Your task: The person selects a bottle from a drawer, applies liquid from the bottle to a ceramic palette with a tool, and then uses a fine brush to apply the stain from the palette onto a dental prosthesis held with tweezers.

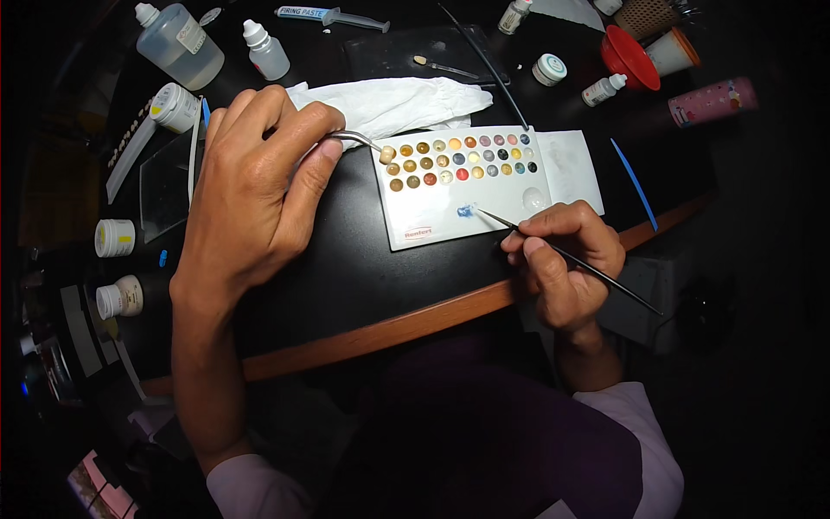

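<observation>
My left hand (259, 186) is closed around metal tweezers (354, 136) with a curved end. At their tip sits a small cream-coloured dental crown (386, 155), over the upper left corner of a white mixing palette (432, 216). Rows of round wells in browns, yellows, reds, blues and greys fill the palette's upper part. My right hand (566, 259) pinches a thin dark brush (596, 275) between thumb and fingers. Its pointed tip is beside a smear of blue stain (467, 210) on the palette's plain lower area; whether it touches is hard to tell.
Behind the palette lie a crumpled white cloth (389, 108) and a long dark brush (484, 60). Bottles such as a white-capped one (266, 52), jars (115, 238) and a red bowl (629, 57) ring the black table. A wooden edge (380, 333) runs along its front.
</observation>
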### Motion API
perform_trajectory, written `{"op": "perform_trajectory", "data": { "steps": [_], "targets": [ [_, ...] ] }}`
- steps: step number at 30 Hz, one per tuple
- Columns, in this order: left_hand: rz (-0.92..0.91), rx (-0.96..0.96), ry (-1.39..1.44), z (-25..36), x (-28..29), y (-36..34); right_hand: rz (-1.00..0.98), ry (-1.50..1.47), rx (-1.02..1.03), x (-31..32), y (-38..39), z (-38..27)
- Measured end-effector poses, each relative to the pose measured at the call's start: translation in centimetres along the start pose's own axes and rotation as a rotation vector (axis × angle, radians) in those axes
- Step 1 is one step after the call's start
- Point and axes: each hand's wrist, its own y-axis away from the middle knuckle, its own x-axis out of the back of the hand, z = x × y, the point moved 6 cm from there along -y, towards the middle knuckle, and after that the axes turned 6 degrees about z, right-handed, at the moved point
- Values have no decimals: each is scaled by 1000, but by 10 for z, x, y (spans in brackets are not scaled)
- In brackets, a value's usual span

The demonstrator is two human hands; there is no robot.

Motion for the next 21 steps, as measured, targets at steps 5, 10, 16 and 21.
{"op": "perform_trajectory", "data": {
  "steps": [5, 10, 16, 21],
  "targets": [
    [-19, -4, -8, 1, -1, -1, -43, 60, 60, -6, -4, -2],
    [-46, 8, -7, 5, -3, -1, -58, 109, 99, -3, 1, -6],
    [4, 2, 0, 4, 2, -2, 228, 150, 102, 33, 5, 2],
    [-36, 10, -32, 4, 0, 0, 228, 155, -26, 35, 2, 4]
  ]
}}
